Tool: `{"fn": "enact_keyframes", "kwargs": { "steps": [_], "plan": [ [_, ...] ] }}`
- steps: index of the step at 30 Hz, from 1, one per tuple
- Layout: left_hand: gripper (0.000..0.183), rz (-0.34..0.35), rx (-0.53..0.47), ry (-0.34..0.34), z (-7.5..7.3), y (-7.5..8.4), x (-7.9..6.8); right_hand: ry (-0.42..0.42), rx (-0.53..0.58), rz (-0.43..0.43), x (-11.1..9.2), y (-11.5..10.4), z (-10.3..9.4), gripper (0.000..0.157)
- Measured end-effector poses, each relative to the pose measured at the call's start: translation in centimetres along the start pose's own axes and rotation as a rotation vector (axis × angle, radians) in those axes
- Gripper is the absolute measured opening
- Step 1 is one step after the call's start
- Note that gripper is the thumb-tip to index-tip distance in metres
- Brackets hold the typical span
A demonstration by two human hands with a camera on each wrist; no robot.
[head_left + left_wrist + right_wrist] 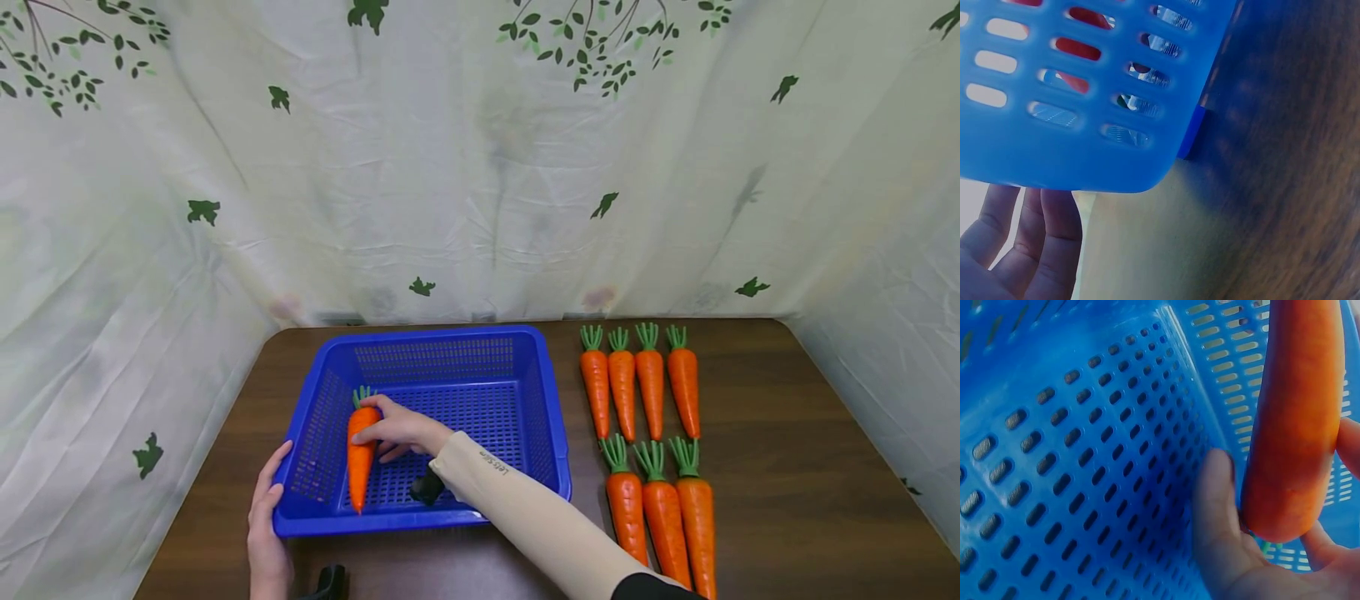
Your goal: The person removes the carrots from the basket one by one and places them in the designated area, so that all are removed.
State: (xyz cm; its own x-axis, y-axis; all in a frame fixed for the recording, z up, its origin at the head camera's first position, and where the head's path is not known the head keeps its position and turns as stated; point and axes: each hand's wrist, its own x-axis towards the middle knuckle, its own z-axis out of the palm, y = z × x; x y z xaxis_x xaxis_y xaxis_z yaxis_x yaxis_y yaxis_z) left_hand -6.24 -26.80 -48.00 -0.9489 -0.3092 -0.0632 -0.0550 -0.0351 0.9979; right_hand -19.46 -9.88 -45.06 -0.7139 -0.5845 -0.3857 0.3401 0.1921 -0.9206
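Note:
In the head view, my right hand (401, 429) reaches into a blue plastic basket (543, 400) and holds an orange carrot (362, 462) near its green-topped end. The carrot lies lengthwise by the basket's left side, its tip toward me. Up close in the right wrist view, the thumb (1216, 506) is on one side of the carrot (1297, 425) and fingers are on the other. My left hand (268, 529) is at the basket's left rim, fingertips against its outer edge. In the left wrist view, its fingers (1054, 240) reach up to that rim, fingertips hidden behind it.
Several carrots stand in two rows to the right of the basket: a far row (650, 392) and a near row (663, 517), partly covered by my right sleeve (525, 508). The brown wooden table (795, 467) ends at a pale leaf-patterned curtain (480, 183).

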Motion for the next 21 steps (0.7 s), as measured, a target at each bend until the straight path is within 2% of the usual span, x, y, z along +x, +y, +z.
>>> {"fn": "enact_keyframes", "kwargs": {
  "steps": [4, 11, 21],
  "plan": [
    [0.049, 0.003, -0.002, -0.003, -0.04, -0.07, 0.05, -0.007, 0.052, -0.003, 0.31, 0.01, 0.05, 0.056],
    [0.049, -0.040, 0.032, 0.004, -0.14, 0.01, 0.19, 0.009, 0.089, -0.012, 0.44, -0.05, -0.01, 0.055],
    [0.049, -0.035, 0.025, 0.010, -0.07, 0.05, 0.09, 0.055, 0.130, -0.052, 0.18, -0.34, -0.16, 0.055]
  ]
}}
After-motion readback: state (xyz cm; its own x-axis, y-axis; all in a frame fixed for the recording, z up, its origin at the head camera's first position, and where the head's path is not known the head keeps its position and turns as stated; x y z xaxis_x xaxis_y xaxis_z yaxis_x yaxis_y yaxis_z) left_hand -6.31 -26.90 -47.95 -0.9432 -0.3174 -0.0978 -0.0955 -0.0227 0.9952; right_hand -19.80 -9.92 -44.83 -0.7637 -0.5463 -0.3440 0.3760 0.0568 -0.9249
